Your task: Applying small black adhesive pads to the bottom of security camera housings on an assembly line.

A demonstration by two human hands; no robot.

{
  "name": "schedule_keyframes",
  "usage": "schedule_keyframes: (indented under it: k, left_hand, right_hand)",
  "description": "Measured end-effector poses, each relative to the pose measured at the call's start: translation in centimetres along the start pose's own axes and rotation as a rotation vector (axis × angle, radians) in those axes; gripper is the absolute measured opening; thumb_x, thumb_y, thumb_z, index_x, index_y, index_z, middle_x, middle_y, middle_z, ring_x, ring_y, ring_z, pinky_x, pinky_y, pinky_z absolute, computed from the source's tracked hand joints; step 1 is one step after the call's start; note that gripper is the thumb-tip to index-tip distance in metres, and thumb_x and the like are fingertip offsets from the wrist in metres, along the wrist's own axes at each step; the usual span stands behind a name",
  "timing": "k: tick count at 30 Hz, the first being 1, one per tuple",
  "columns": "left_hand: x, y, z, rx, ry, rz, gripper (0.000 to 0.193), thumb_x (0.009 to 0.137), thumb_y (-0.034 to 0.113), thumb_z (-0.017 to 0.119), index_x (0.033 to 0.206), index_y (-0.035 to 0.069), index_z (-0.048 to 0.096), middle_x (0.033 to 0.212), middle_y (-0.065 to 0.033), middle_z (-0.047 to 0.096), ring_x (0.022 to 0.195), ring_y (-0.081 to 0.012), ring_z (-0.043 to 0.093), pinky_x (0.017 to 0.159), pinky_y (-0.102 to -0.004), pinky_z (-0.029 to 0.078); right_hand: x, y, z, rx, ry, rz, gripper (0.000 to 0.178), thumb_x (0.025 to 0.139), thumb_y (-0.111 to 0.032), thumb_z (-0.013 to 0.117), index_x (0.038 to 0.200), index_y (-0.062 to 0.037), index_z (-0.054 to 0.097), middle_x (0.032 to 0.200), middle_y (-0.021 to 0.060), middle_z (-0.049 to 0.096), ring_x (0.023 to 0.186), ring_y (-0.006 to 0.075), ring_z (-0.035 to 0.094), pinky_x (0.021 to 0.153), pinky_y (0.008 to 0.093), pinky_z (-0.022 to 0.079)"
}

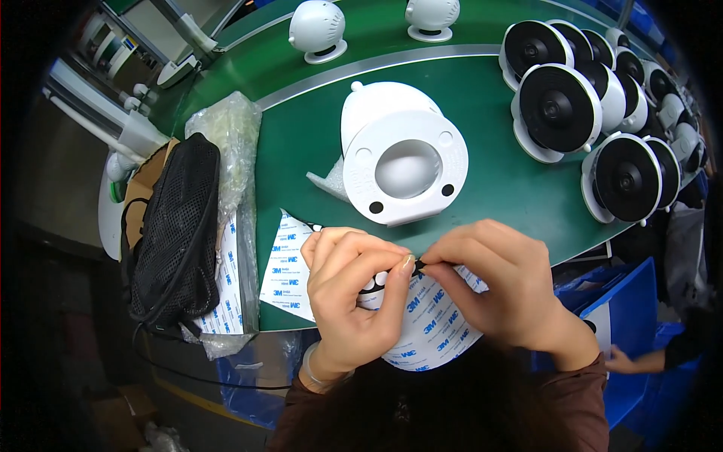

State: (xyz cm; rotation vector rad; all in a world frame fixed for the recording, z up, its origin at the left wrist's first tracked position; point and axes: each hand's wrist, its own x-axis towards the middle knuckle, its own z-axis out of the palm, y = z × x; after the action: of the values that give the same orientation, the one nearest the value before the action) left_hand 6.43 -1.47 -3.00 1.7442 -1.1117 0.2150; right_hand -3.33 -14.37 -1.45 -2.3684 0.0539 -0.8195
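Observation:
My left hand [346, 290] is closed on a sheet of adhesive pads [433, 331], whose pale backing carries blue print and curls down toward me. Black and white round spots show along the sheet's upper edge, partly behind my fingers. At that edge the thumb and finger of my right hand [501, 279] pinch a small black adhesive pad [419, 265], mostly hidden. Just beyond both hands lies a white rounded device [392, 102], its ring-shaped base [360, 177] turned toward me. Two black round pads [376, 207] sit on the base's near side; two bare round recesses are opposite.
Several white camera-like devices with black round fronts [557, 109] crowd the right. Two white devices [318, 30] stand at the back. A black mesh bag [177, 233] and plastic wrap [230, 143] lie left. Another person's hand [621, 361] is by a blue bin [633, 331].

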Motion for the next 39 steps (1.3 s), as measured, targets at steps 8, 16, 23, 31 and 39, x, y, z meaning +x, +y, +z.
schedule_keyframes:
  k: [8,16,23,31,39]
  left_hand:
    - [0.1,0.1,0.0,-0.014,0.021,-0.020,0.004,0.068,0.002,0.064,0.069,0.005,0.061,0.075,-0.0028,0.061,0.075,-0.0199,0.051,0.075,-0.0332,0.030]
    - [0.6,-0.8,1.0,-0.063,0.044,-0.193,0.002,0.072,0.004,0.063,0.071,0.003,0.061,0.084,-0.0092,0.057,0.080,-0.0231,0.050,0.074,-0.0318,0.033]
    - [0.8,-1.0,1.1,-0.051,0.051,-0.155,0.003,0.072,0.004,0.063,0.071,0.003,0.061,0.082,-0.0074,0.056,0.077,-0.0221,0.049,0.071,-0.0322,0.033]
    - [0.9,-1.1,1.0,-0.058,0.048,-0.107,0.003,0.073,0.004,0.063,0.071,0.003,0.060,0.081,-0.0075,0.056,0.076,-0.0216,0.048,0.070,-0.0318,0.033]
    - [0.0,-0.3,0.2,-0.016,0.117,-0.141,0.003,0.070,0.003,0.063,0.073,0.003,0.062,0.094,-0.0116,0.057,0.087,-0.0244,0.048,0.074,-0.0325,0.035]
  right_hand:
    - [0.8,-0.2,-1.5,0.125,-0.060,0.018,0.015,0.064,0.003,0.067,0.077,-0.0038,0.061,0.079,0.0086,0.062,0.070,0.0213,0.060,0.058,0.0275,0.047]
    - [4.8,2.7,-2.4,0.258,0.224,0.303,0.010,0.080,-0.006,0.059,0.082,0.0038,0.060,0.085,0.0105,0.064,0.080,0.0125,0.060,0.072,0.0236,0.047]
    - [5.2,2.6,-1.8,0.256,0.202,0.320,0.012,0.078,-0.008,0.062,0.080,0.0037,0.063,0.073,0.0069,0.064,0.068,0.0115,0.061,0.063,0.0217,0.047]
    - [5.0,2.2,-1.4,0.149,0.260,0.252,0.010,0.076,-0.008,0.062,0.076,0.0023,0.062,0.071,0.0093,0.065,0.063,0.0150,0.064,0.058,0.0223,0.048]
    - [4.7,2.5,-1.8,0.258,0.417,0.232,0.020,0.083,-0.002,0.055,0.103,0.0021,0.052,0.078,0.0076,0.063,0.074,0.0122,0.061,0.067,0.0215,0.048]
